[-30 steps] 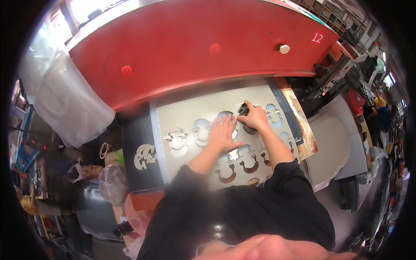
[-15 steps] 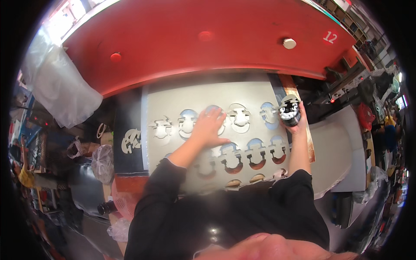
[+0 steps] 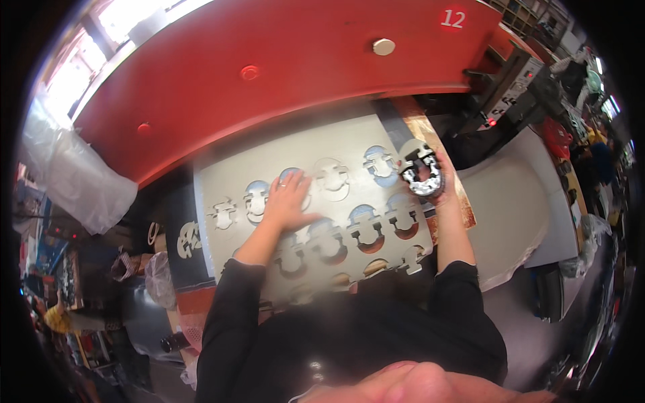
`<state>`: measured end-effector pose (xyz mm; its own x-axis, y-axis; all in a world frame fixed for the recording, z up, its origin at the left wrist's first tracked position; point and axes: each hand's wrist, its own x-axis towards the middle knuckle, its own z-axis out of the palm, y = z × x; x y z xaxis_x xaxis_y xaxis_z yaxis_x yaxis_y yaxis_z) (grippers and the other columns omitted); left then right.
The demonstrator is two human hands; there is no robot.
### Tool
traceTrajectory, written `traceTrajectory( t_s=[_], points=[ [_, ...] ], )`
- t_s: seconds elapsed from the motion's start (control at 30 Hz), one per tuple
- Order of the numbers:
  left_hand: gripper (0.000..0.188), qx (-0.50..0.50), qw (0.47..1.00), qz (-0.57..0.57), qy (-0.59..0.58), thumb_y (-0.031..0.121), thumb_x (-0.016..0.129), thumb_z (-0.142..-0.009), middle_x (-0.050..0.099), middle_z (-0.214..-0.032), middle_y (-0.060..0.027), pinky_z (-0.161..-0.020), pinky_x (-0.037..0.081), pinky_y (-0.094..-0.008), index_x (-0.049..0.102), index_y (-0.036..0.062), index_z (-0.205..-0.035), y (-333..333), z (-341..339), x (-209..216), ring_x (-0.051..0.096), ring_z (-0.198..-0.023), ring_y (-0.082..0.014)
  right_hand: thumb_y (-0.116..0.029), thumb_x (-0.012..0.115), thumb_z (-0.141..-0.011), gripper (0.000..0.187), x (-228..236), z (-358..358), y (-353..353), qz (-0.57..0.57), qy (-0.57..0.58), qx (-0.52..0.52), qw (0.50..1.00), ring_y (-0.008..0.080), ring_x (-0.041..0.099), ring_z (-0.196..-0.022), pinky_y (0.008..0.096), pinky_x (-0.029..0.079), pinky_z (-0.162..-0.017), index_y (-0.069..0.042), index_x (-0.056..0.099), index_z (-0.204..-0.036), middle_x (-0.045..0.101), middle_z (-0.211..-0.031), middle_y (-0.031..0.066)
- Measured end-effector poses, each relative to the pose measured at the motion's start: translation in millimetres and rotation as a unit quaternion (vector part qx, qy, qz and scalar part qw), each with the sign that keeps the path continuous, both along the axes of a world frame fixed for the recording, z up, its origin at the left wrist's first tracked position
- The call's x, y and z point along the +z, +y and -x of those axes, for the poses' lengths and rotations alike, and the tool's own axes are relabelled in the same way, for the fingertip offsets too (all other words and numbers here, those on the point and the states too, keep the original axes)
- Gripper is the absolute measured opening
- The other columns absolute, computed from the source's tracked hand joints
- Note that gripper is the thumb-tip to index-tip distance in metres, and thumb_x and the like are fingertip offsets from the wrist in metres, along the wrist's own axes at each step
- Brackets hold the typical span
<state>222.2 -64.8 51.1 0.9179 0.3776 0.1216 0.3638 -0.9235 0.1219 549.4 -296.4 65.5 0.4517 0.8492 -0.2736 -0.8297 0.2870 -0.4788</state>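
My left hand lies flat on a pale beige sheet with its fingers spread. Rows of rounded, horseshoe-like cut-outs run through the sheet, some open and some with pieces still sitting in them. Over the sheet's right edge, my right hand grips a dark, horseshoe-shaped cutting die with whitish patches inside. A pale cut piece seems to be at the die's upper end. Most of the right hand's fingers are hidden behind the die.
A wide red machine beam spans the far side. Clear plastic sheeting hangs at the left. A loose cut piece lies on the dark board there. At the right are a control panel and more beige material.
The whole view has turned, and the sheet and machine appear shifted left. In my right hand the die has tilted, showing more of its hollow. My left hand stays on the sheet.
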Motion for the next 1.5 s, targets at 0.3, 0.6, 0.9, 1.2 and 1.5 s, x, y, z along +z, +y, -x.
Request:
traceTrajectory(
  t_s=[0.3,0.6,0.9,1.2,1.5],
  points=[
    [0.098,-0.007,1.0,0.005,-0.017,0.068,0.066,-0.068,0.034,-0.15,-0.0161,-0.114,0.017,-0.0519,0.039,0.013,-0.144,1.8,1.9,2.1,0.03,-0.14,-0.0325,-0.053,0.048,-0.091,0.063,2.5,23.1,2.6,-0.062,-0.011,0.094,0.994,0.0485,0.058,-0.104,0.0529,0.053,-0.071,-0.01,0.046,-0.136,0.054,-0.128,0.0281],
    [0.056,0.078,0.811,0.548,-0.19,0.055,0.057,-0.09,0.061,-0.082,-0.0104,-0.061,0.046,-0.0353,0.053,0.0028,-0.11,-73.7,-28.2,31.4,0.058,-0.068,-0.0205,-0.029,0.066,-0.085,0.074,30.4,128.6,-1.3,0.004,-0.273,0.079,0.959,0.0199,0.055,-0.114,0.0323,0.046,-0.094,-0.011,0.033,-0.148,0.052,-0.133,0.0102],
    [0.036,0.14,0.531,0.802,-0.234,0.029,0.034,-0.104,0.057,-0.105,-0.0094,-0.077,0.048,-0.0322,0.051,0.0001,-0.117,-95.1,11.3,29.0,0.054,-0.087,-0.0174,-0.027,0.078,-0.072,0.087,22.8,210.2,23.0,0.102,-0.631,0.043,0.768,0.0263,0.049,-0.12,0.0359,0.038,-0.103,-0.007,0.037,-0.146,0.05,-0.132,0.0148],
    [0.014,0.288,0.611,0.608,-0.418,0.021,0.05,-0.099,0.053,-0.073,-0.0014,-0.057,0.041,-0.0241,0.05,0.0073,-0.098,1.2,133.0,27.3,0.05,-0.064,-0.011,-0.027,0.064,-0.088,0.069,46.5,119.4,26.1,0.047,-0.416,-0.045,0.907,0.0176,0.057,-0.107,0.0296,0.045,-0.096,-0.008,0.033,-0.147,0.055,-0.124,0.0095],
    [0.016,0.346,0.5,0.573,-0.551,0.02,0.057,-0.096,0.061,-0.095,-0.0058,-0.058,0.046,-0.0242,0.056,0.0058,-0.105,62.6,253.9,1.3,0.061,-0.083,-0.0141,-0.02,0.061,-0.092,0.055,33.8,14.7,1.8,0.128,-0.336,-0.088,0.929,0.0126,0.062,-0.095,0.0268,0.05,-0.082,-0.006,0.041,-0.141,0.062,-0.116,0.0058]
  ],
)
